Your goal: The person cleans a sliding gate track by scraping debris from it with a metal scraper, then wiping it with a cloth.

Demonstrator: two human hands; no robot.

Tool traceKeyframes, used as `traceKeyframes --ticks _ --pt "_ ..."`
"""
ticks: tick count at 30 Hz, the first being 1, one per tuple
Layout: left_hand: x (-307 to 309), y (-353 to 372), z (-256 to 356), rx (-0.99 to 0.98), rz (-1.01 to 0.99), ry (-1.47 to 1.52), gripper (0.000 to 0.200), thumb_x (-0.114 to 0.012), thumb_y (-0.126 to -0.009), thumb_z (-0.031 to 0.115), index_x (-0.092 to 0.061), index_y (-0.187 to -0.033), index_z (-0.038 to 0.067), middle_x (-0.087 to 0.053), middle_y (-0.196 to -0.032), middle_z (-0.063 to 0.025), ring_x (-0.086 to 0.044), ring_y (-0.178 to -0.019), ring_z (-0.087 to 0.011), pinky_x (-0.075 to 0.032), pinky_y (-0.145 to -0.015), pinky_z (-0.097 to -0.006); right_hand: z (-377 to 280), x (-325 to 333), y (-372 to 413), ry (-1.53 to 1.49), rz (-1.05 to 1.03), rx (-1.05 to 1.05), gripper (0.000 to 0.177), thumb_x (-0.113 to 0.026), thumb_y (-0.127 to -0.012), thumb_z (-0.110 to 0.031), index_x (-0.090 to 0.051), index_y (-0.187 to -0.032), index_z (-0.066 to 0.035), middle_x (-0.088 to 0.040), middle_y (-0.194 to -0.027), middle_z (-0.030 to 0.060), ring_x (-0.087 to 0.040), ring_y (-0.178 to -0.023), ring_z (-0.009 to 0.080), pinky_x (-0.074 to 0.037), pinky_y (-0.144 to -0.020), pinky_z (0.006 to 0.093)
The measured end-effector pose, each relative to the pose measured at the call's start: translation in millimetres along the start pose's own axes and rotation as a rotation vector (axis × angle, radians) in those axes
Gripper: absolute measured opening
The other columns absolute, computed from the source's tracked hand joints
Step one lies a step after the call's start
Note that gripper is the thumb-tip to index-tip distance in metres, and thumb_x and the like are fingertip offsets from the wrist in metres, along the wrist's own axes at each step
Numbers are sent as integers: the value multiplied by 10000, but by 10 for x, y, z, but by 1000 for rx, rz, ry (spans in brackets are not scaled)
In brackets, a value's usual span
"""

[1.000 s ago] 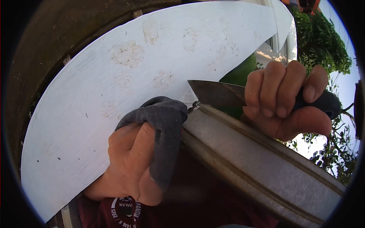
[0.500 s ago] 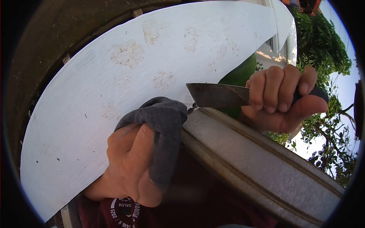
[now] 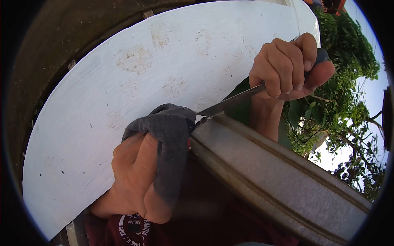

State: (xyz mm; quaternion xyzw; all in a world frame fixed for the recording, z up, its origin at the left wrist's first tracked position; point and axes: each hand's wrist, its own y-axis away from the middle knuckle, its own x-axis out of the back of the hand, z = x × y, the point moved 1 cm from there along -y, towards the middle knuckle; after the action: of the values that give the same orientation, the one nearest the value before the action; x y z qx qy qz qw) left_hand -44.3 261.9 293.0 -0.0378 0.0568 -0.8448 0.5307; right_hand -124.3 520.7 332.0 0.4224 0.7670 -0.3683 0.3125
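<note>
My left hand [image 3: 135, 176] is closed on a dark grey cloth [image 3: 174, 131], which is folded over and hangs down past my knuckles. What lies under the cloth is hidden. My right hand [image 3: 287, 67] grips the dark handle of a knife [image 3: 234, 100] in a fist. Its blade slants down to the left, the tip right at the cloth's edge and just above the end of a long grey grooved beam [image 3: 279, 176]. My right forearm passes behind that beam.
A large white board [image 3: 90, 90] with a curved far edge and brownish stains lies beneath my hands. Big green leaves [image 3: 238, 108] show beside my right wrist. Trees [image 3: 347, 49] stand at the right, and dark ground [image 3: 45, 37] lies beyond the board.
My right hand has moved up and slightly left, turning the knife from nearly level to slanting, with its tip now by the cloth. My left hand and the cloth have shifted slightly left.
</note>
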Motion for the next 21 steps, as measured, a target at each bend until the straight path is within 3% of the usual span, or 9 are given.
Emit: traceKeyframes --ticks 6,8,9,10,13,16,21 --pt "-118 -193 173 181 83 151 339 -609 -722 -27 -593 -1051 -103 -601 -727 -191 -579 -590 -337 -472 -556 -362 53 118 -164 -61 5 -167 322 -595 -970 -287 -386 -820 -94 -448 -525 9 -362 -370 74 -299 -326 220" --pt "-144 -290 175 105 -40 -33 292 -643 -706 -55 -604 -995 -53 -589 -704 -174 -582 -601 -355 -478 -562 -390 83 163 -201 -92 0 -211 323 -603 -963 -308 -411 -843 -77 -463 -547 10 -383 -387 73 -316 -332 220" --pt "-165 -338 176 68 -105 -124 276 -659 -698 -70 -609 -966 -28 -583 -692 -166 -583 -606 -364 -480 -565 -404 94 164 -193 -100 -4 -208 315 -548 -980 -362 -425 -949 -73 -456 -584 4 -388 -424 78 -320 -368 225" --pt "-270 -365 141 77 5 -141 214 -656 -699 -68 -594 -891 6 -573 -678 -157 -577 -624 -380 -471 -555 -436 103 151 -172 -106 -7 -202 356 -494 -996 -416 -439 -1054 -69 -450 -621 -3 -393 -460 83 -324 -404 230" --pt "-250 -424 117 77 -56 -242 237 -636 -673 -95 -594 -882 8 -570 -680 -157 -569 -619 -375 -460 -543 -439 130 177 -177 -129 30 -210 406 -427 -1021 -452 -450 -1126 -61 -438 -663 -10 -391 -504 90 -329 -447 238" --pt "-222 -430 133 122 -65 -265 167 -627 -752 -120 -624 -886 -22 -562 -681 -149 -534 -581 -310 -443 -571 -284 144 180 -181 -145 63 -225 395 -410 -1028 -443 -445 -1111 -59 -432 -668 -10 -389 -516 94 -334 -459 243" --pt "-258 -385 80 86 32 -240 170 -639 -746 -130 -625 -878 -24 -541 -660 -131 -517 -561 -273 -426 -555 -287 153 114 -204 -124 61 -215 403 -399 -1030 -447 -435 -1130 -58 -429 -668 -8 -399 -531 102 -343 -475 249"
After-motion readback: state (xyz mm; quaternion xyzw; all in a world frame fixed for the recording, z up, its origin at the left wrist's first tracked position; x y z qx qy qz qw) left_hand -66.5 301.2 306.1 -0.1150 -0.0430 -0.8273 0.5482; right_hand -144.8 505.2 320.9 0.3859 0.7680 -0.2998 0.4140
